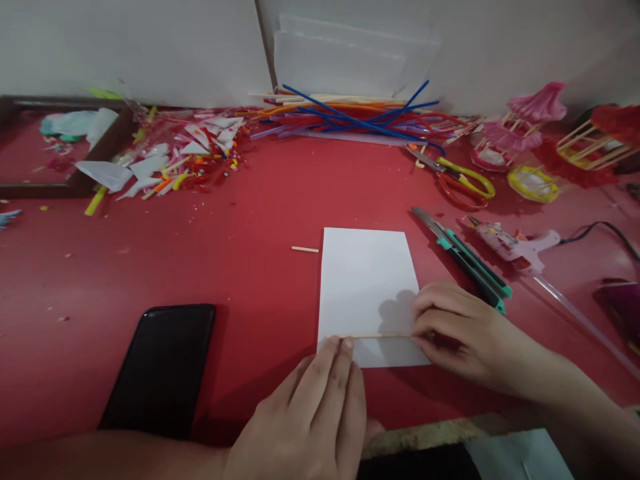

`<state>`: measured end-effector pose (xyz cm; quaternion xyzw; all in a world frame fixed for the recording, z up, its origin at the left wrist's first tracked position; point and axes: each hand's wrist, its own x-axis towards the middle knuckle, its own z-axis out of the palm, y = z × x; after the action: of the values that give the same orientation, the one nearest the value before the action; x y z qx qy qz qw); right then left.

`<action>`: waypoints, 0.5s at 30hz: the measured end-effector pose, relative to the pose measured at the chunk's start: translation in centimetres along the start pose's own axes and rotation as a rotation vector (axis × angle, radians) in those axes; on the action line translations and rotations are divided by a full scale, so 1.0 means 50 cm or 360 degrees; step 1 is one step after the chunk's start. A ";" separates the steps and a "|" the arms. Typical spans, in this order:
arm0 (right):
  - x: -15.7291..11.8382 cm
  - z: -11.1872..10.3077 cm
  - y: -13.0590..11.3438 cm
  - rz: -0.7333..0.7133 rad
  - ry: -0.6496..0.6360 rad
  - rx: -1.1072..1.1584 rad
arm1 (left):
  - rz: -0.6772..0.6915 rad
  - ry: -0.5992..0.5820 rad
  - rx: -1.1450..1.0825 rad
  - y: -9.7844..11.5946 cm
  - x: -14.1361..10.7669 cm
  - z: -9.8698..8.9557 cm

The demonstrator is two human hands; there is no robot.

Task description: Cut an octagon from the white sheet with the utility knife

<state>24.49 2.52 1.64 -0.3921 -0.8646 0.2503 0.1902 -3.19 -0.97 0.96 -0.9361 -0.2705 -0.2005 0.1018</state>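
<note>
A white rectangular card (370, 280) lies on the red tabletop. Across its lower part runs a thin wooden stick (383, 336). My left hand (320, 400) rests its fingertips on the stick's left end, near the card's lower left corner, fingers pressed together. The stick's right end is pinched between the thumb and fingers of my right hand (463, 333), at the card's right edge. A short piece of stick (305, 249) lies just left of the card.
Nearby lie a black phone (160, 367), a green cutter knife (465, 260), scissors (455, 177) and a glue gun (515, 247). Behind are coloured sticks (350, 120), scraps (190, 150), a wooden frame (37, 191) and pink (535, 110) and red (610, 133) models.
</note>
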 end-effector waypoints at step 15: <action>0.000 0.000 -0.001 0.0019 -0.0036 0.0021 | -0.0025 -0.0009 -0.0013 -0.001 0.002 -0.007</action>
<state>24.45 2.51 1.64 -0.3930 -0.8627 0.2615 0.1815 -3.26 -0.98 1.33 -0.9349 -0.2774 -0.1998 0.0956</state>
